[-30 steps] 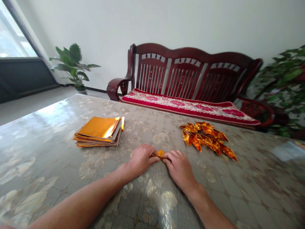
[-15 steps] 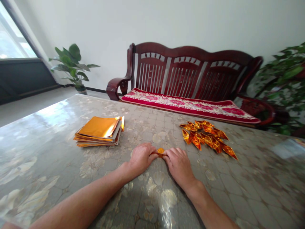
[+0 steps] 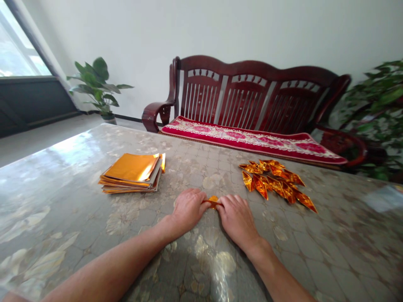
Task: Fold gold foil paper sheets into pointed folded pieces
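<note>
"Where's the foil (image 3: pixel 213 202) on your remote feed?"

"I see it right of the stack (image 3: pixel 130 167) and nearer the camera (whether it touches the table (image 3: pixel 132 218), I can't tell from here)."

"And the grip?"

"The left hand (image 3: pixel 189 210) pinches one end, the right hand (image 3: pixel 236 217) the other."

"What else do I have?"

"Folded pieces (image 3: pixel 287 191), clustered well to the right of the stack, and the bench (image 3: pixel 231 69) beyond it."

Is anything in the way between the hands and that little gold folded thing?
Nothing visible is: the left hand and right hand both hold the folded gold piece, one at each end.
</note>
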A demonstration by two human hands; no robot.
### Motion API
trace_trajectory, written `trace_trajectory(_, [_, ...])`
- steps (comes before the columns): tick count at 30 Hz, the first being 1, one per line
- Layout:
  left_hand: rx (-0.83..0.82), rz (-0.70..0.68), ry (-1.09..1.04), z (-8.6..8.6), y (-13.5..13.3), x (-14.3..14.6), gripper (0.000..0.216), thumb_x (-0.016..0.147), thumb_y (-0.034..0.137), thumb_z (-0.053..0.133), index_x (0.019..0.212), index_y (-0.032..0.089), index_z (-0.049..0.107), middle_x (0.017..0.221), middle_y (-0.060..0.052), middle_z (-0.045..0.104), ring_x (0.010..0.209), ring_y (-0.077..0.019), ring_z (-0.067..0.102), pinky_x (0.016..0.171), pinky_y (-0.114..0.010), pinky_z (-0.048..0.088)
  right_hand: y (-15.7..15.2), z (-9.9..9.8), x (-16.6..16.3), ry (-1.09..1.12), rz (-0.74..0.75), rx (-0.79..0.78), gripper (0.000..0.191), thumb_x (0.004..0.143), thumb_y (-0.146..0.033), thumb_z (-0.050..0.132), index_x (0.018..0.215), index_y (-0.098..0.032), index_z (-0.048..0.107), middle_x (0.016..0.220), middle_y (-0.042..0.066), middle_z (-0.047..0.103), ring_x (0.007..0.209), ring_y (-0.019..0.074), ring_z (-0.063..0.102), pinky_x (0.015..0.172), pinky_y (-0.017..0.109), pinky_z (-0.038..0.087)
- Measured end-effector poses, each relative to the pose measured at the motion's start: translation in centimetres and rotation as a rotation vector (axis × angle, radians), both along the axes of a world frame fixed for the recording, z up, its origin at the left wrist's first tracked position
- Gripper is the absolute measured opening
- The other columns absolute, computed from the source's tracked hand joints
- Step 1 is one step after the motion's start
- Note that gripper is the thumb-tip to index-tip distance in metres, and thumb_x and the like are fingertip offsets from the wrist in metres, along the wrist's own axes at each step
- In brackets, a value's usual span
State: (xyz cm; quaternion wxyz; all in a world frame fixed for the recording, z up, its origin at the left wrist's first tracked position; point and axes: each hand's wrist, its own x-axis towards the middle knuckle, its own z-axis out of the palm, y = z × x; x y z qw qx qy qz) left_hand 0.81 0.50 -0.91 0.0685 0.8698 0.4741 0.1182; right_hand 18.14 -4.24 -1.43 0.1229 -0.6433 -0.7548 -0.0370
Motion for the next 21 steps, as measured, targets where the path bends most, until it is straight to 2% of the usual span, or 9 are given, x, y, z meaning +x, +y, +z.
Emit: trace_trajectory(21, [0.01,0.047,0.001,-0.08,-0.14,0.07,0.022,0.094,0.04,0.056,0.084,0.022,0.063,0.085,-0.003,0.07,0.085,-0.0226,0.066,0.071,-0.031,0.04,0.1,0.12,-0.03,0.094,-0.019,-0.013,0.004,0.094,-0.023,0.058,0.097,-0.025,0.06,0.101,0.001,0.07,0.094,0.0235,0.056,0.078,0.035,0.032])
